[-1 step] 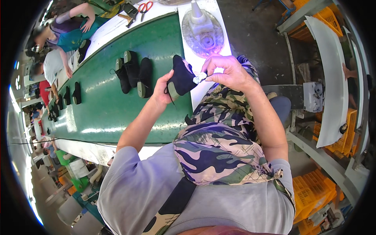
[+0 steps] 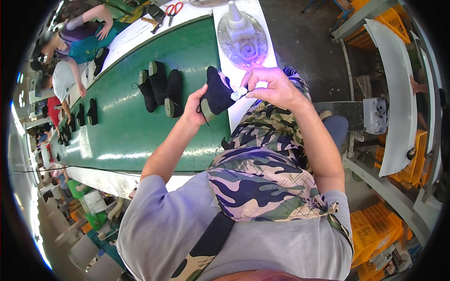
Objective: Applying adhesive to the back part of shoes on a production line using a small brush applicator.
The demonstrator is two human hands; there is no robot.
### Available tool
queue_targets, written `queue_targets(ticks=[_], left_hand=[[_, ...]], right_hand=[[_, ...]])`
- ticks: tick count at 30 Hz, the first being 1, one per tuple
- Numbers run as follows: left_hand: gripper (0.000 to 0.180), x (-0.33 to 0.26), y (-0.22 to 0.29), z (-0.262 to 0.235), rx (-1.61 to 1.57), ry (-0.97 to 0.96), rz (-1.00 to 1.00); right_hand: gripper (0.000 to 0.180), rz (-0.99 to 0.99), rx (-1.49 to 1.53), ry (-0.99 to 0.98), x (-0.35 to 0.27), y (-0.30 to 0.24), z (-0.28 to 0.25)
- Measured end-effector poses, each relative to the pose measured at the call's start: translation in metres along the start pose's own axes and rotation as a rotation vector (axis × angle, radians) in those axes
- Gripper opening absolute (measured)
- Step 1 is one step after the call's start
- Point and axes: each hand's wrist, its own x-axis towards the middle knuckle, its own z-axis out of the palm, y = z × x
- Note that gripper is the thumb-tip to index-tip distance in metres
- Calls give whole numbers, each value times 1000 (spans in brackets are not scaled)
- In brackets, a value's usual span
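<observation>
In the head view, we have the black shoe [image 2: 216, 91] up over the right end of the green bench [image 2: 122, 140], our left hand [image 2: 193, 107] wrapped on its left side near the pale heel [image 2: 206, 107]. Our right hand [image 2: 274, 86] keeps its grip small, thumb and fingertips pinching a crumpled white wad [image 2: 239, 94] right at the shoe's edge; whether the two touch, we cannot tell. To do this well, we should hold the shoe firm so only the wad moves, pinch lightly enough to feel the surface, and mind the loose lace [image 2: 206, 119] dangling below. Best we also keep clear of the row of dark shoes [image 2: 159, 86] resting farther left on the bench.
</observation>
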Motion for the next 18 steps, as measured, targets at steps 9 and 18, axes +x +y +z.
queue_targets(ticks=[9,18], left_hand=[[36,-8,-15,8,-129,77,27],[29,26,-12,5,-35,-123,142]], right_hand=[[15,-64,33,27,-4,5,2],[15,-64,-12,282,-26,25,-24]])
